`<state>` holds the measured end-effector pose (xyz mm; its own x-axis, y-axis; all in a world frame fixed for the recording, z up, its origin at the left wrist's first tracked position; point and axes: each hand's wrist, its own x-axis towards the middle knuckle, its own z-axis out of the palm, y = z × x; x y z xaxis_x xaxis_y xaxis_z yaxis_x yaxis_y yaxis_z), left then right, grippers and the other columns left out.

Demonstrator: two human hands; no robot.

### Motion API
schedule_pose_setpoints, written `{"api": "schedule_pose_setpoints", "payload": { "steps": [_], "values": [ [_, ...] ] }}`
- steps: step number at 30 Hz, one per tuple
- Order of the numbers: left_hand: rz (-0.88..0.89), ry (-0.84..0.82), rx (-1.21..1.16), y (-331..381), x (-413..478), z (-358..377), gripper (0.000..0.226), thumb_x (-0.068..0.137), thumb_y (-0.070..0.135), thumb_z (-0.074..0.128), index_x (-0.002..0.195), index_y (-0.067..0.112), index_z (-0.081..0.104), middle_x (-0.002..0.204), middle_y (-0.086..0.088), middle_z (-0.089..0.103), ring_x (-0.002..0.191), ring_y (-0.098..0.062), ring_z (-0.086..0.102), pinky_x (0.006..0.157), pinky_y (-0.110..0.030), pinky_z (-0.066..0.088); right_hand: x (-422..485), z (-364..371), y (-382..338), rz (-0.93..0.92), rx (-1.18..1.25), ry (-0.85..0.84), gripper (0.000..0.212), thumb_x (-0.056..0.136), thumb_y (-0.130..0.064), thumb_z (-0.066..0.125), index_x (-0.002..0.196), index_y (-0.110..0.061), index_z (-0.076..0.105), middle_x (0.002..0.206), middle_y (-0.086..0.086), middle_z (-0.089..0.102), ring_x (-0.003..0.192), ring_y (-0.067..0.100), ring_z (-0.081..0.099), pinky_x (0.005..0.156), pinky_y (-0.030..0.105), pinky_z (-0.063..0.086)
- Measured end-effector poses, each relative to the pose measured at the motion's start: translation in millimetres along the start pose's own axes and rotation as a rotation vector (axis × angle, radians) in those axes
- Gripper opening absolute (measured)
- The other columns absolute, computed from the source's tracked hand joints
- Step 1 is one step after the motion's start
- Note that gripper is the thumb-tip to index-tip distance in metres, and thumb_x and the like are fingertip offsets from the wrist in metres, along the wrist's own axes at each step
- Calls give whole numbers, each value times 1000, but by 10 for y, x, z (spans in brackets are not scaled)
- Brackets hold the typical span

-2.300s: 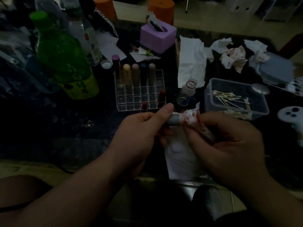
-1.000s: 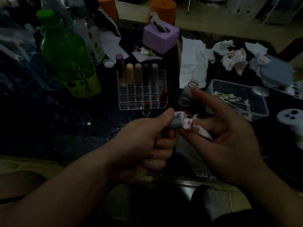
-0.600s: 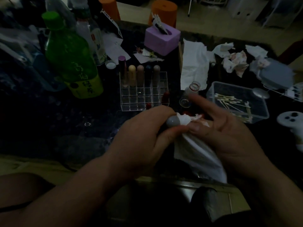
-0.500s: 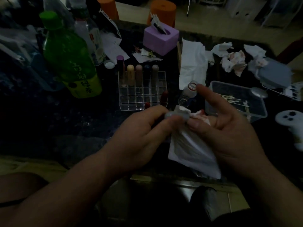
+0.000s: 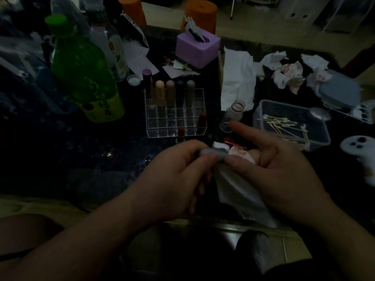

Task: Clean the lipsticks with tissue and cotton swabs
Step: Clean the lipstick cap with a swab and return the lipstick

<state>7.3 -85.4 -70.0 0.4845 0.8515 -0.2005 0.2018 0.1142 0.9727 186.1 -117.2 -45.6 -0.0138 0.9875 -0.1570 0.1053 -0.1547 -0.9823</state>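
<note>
Both hands meet low over the near edge of the dark surface point(image 5: 91, 159). The left hand point(image 5: 178, 179) has fingers and thumb curled round a grey lipstick point(image 5: 211, 152), whose end points toward the right hand point(image 5: 284, 173). That hand pinches a tissue point(image 5: 237, 191) against the tube's end with its thumb, while its forefinger sticks out straight and touches nothing. The tissue is stained red where it meets the tube, and the rest hangs white and loose below the hands.

The step in hand looks like wiping the tube's mouth. It would go best with the left hand holding firm and turning the tube in small twists while the right hand presses lightly. The pinched patch is already red, so shifting to a clean fold from the hanging part should stop colour being smeared back on. I cannot tell whether the stick itself is wound out. If it is, hard pressure could snap it.

Just beyond the hands stands a clear organiser point(image 5: 174, 122), with capped tubes in its back row and two red ones at its front. To its right is a clear tub point(image 5: 324, 136) of cotton swabs point(image 5: 284, 123), within easy reach for the groove round the rim. A small glass bottle point(image 5: 233, 112) stands between the two. Farther off are a green bottle point(image 5: 81, 78) on the left, a flat sheet point(image 5: 237, 82) in the middle and crumpled tissues point(image 5: 288, 76) marked with red on the right.
</note>
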Motion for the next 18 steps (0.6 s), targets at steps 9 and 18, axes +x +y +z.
{"api": "schedule_pose_setpoints", "payload": {
  "steps": [9,18],
  "values": [
    [129,54,124,-31,14,-20,18,85,36,74,91,19,71,72,6,69,57,-4,62,48,-26,48,-19,-53,14,18,68,-23,73,76,-16,72,141,-39,48,84,19,75,85,25,72,76,33,58],
    [-431,-350,-571,55,41,11,45,92,55,49,87,10,50,58,-4,44,42,-12,34,36,-15,24,-86,20,79,-247,-204,88,69,85,-11,69,146,-33,44,73,14,73,63,38,68,63,44,58]
  ]
}}
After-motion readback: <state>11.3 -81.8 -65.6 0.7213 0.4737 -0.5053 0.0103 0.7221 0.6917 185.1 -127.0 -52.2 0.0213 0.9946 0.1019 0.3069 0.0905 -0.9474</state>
